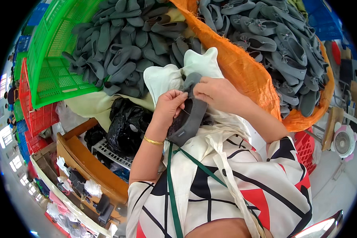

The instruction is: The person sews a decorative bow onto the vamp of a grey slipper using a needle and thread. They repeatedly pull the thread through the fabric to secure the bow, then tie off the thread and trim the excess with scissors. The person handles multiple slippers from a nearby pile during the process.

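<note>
A dark grey slip-on shoe lies over my lap, its toe pointing away from me and its opening facing up. My left hand, with a gold bracelet at the wrist, pinches the shoe's opening near the toe. From the other side my right hand is closed at the same toe end, its fingers bent down onto the shoe. Whether a small piece sits between the fingertips I cannot make out. White cloth covers two rounded shapes just beyond the shoe.
A green plastic crate at the far left holds many grey shoes. An orange woven sack full of similar shoes stands at the far right. Near my left arm are a black plastic bag and wooden furniture. A fan stands right.
</note>
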### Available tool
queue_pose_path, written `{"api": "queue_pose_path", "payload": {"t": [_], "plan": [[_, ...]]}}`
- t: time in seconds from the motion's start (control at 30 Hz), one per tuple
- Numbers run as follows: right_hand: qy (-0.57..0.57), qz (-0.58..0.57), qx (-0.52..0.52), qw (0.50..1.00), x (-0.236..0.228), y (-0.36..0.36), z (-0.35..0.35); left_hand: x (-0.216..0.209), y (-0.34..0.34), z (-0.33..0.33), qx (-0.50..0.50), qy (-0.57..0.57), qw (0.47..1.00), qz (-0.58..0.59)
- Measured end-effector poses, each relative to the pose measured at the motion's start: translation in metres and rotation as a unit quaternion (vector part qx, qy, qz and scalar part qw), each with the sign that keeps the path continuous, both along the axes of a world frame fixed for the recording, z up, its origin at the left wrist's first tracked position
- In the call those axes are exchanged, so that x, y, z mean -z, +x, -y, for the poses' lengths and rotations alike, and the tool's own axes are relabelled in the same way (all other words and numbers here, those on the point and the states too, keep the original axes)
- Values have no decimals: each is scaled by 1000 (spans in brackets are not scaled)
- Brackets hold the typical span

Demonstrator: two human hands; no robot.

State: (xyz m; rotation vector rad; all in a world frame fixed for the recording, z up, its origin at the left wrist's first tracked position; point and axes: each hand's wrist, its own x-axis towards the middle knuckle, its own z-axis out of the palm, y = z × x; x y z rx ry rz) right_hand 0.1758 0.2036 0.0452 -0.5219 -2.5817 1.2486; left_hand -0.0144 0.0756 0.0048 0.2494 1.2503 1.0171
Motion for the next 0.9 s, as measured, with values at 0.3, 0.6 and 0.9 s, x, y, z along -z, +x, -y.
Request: {"api": "queue_pose_path", "payload": {"t": [0.3, 0.6, 0.9], "plan": [[187, 31, -12, 982, 33, -21, -7, 13, 8, 2, 39, 154, 925, -346], [7, -86, 40, 995, 51, -31, 3, 15, 9, -3, -16, 5, 996, -92], [-590, -205, 358, 695, 69, 10, -49, 7, 16, 10, -14, 92, 989, -116]]}}
